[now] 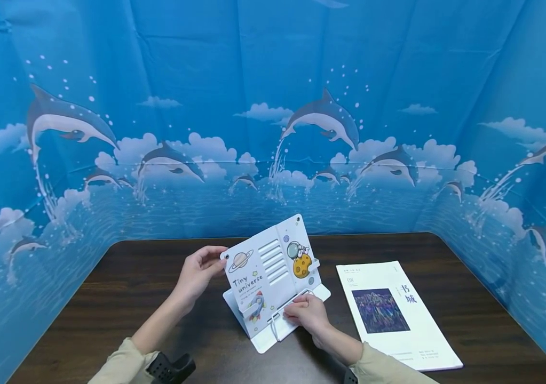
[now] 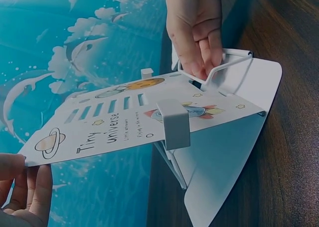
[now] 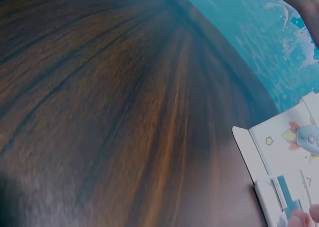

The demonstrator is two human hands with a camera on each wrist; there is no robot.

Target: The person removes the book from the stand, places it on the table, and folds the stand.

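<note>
A white book stand point(image 1: 273, 277) with a "Tiny universe" space print stands on the table, its panel leaning back over a flat base point(image 2: 266, 82). My left hand point(image 1: 200, 272) pinches the panel's upper left corner between thumb and fingers, as the left wrist view also shows. At the lower front edge, my right hand point(image 1: 308, 314) has its fingers curled at the white wire bracket point(image 2: 227, 67). Two white clips, one being the near clip point(image 2: 174, 124), stick out from the panel's sides. Only fingertips point(image 3: 299, 219) of the right hand show in the right wrist view.
A white book point(image 1: 397, 314) with a dark picture on its cover lies flat to the right of the stand. The dark wooden table point(image 1: 157, 261) ends at a blue dolphin-print curtain point(image 1: 234, 106) at the back and sides.
</note>
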